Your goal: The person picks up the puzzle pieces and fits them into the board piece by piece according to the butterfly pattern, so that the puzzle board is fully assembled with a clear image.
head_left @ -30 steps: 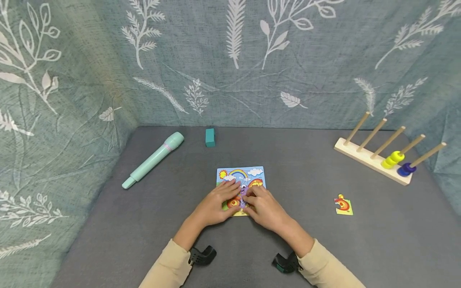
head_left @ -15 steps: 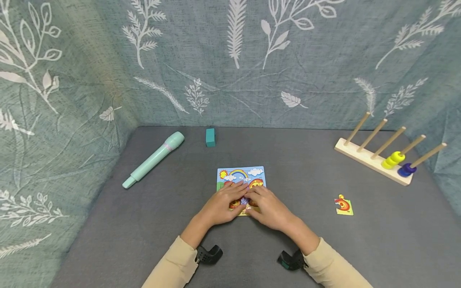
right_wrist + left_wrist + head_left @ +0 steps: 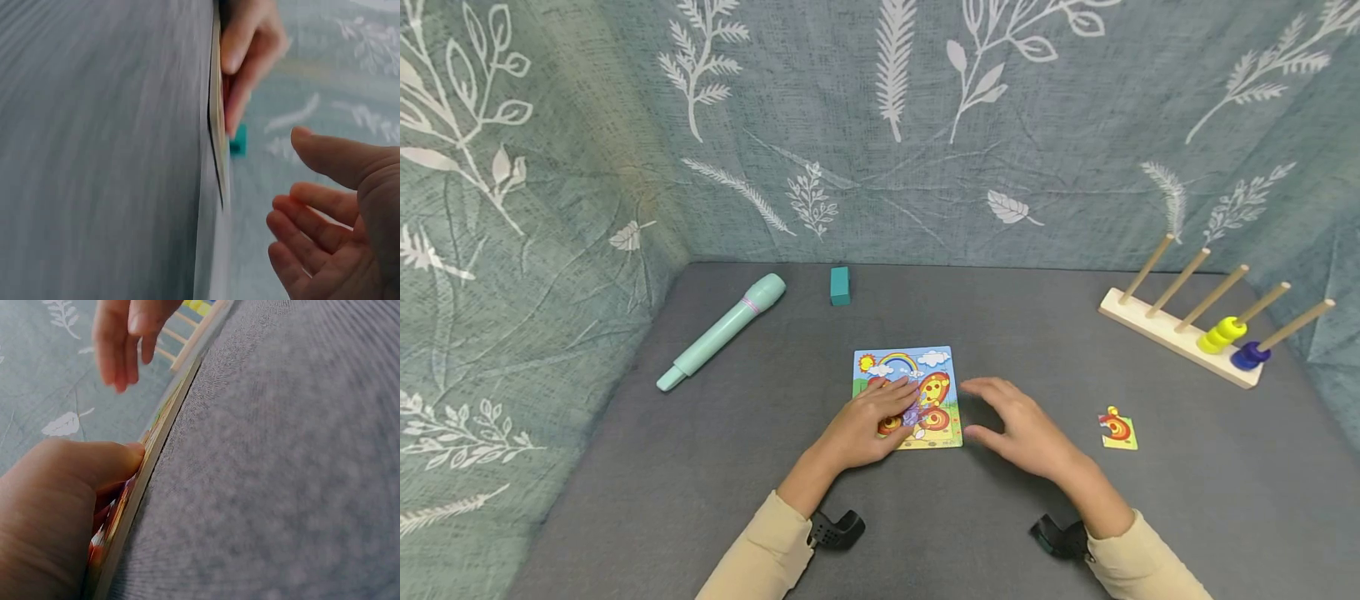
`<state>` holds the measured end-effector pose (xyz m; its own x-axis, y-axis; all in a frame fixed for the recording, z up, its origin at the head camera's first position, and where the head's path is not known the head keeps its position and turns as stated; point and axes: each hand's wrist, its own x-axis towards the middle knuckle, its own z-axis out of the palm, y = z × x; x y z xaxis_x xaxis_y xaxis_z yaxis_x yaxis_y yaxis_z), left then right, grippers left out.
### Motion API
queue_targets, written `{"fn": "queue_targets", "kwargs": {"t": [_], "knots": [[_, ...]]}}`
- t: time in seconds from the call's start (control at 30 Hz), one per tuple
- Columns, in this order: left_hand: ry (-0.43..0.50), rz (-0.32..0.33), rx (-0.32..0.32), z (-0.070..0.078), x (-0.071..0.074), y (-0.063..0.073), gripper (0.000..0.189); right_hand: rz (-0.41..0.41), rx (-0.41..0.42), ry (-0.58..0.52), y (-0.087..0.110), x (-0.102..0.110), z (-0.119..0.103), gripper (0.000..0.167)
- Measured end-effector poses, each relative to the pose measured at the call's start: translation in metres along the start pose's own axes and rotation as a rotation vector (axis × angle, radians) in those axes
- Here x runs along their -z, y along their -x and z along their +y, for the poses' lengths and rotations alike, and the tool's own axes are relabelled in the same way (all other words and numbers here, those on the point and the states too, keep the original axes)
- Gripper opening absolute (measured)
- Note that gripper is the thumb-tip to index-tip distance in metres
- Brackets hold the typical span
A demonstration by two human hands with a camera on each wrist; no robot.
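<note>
A square jigsaw puzzle [image 3: 936,425] with a butterfly, a rainbow and a sun lies flat on the dark table. My left hand [image 3: 868,425] rests on its left half, fingers stretched over the picture and hiding part of it. In the left wrist view the thumb [image 3: 106,462] touches the puzzle near its wooden edge. My right hand [image 3: 1026,429] hovers just right of the puzzle, with nothing between its parted fingers and thumb. Farther right lies a loose puzzle piece [image 3: 1119,429], yellow with red and orange rings.
A mint-green microphone-shaped toy [image 3: 722,332] lies at the left. At the back stands a small teal block [image 3: 840,286]. A wooden peg rack [image 3: 1180,337] with yellow and blue beads stands back right. A leafy curtain [image 3: 850,125] hangs behind the table.
My right hand has lifted off the puzzle and moved right, uncovering the butterfly's right wing. My left hand shifted slightly right on the puzzle, then stayed. The loose piece has not moved.
</note>
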<state>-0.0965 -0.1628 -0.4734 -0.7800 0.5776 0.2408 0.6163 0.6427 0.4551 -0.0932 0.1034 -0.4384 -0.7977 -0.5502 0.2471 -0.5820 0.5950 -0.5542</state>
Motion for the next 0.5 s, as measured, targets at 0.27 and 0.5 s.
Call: {"fn": "queue_targets", "kwargs": {"t": [0.27,0.5], "knots": [[0.014,-0.004,-0.002,0.0,0.0,0.0,0.052,0.087,-0.045,0.051,0.033,0.029,0.037,0.057],[0.017,-0.01,0.009,0.0,0.0,0.0,0.052,0.097,-0.153,0.053,0.063,0.053,0.062,0.059]]}}
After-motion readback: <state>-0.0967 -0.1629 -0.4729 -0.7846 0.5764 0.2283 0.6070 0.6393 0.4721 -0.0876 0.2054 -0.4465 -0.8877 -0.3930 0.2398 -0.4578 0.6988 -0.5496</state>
